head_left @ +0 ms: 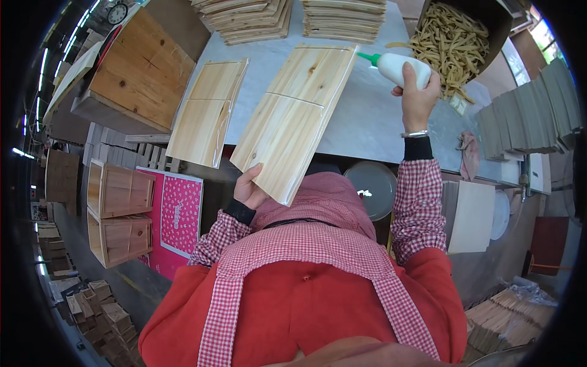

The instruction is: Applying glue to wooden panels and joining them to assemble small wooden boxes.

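A pale wooden panel (293,107) with a groove across it is tilted over the table's near edge, and my left hand (249,188) grips its lower left corner. Along the panel's right edge runs a shiny line that looks like wet glue. My right hand (419,92) is closed round a white squeeze bottle (398,69), whose green nozzle points left at the panel's upper right corner. Left of this panel, a second grooved wooden panel (205,113) rests on the table with a similar shiny line down its right edge.
Stacks of wooden panels (343,18) stand at the table's (382,131) far side. A box of tan strips (452,43) sits far right, near grey boards (532,116) and a pink cloth (469,156). At left are a large wooden box (140,67) and smaller wooden boxes (122,211).
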A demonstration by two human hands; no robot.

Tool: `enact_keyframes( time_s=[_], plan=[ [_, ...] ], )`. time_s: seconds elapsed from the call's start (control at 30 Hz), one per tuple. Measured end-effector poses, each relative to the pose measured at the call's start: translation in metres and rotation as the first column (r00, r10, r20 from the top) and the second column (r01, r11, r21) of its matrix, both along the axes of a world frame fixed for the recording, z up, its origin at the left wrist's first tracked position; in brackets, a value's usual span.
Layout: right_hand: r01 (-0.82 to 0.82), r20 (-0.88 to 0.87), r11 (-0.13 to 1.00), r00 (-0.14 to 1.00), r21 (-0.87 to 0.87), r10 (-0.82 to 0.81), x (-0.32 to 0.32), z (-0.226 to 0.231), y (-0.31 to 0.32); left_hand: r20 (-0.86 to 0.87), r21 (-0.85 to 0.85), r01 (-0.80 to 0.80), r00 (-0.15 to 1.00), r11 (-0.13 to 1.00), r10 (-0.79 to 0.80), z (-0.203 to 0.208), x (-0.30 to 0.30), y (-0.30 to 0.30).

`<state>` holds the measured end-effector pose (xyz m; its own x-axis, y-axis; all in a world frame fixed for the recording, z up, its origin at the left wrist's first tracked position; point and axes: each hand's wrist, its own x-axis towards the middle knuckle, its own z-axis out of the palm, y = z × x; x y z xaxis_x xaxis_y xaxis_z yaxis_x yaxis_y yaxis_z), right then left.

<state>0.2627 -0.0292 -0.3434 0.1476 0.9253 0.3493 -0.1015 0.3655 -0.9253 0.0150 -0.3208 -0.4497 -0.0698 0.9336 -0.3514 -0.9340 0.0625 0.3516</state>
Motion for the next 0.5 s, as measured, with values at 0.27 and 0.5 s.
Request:
enact_keyframes(
  time_s=[0.27,0.5],
  plan=[
    [-0.015,-0.359,0.997,0.933,-0.082,-0.016,0.035,-0.031,-0.037,-0.081,-0.011,-0.006,0.997,1.000,0.005,-0.012,-0.009,0.013],
    [0.742,0.153,0.670,0.660,0.021,-0.736,0.115,-0.098,0.001,-0.083,0.030,0.023,0.996,0.999,-0.021,-0.016,-0.021,0.014]
  ],
)
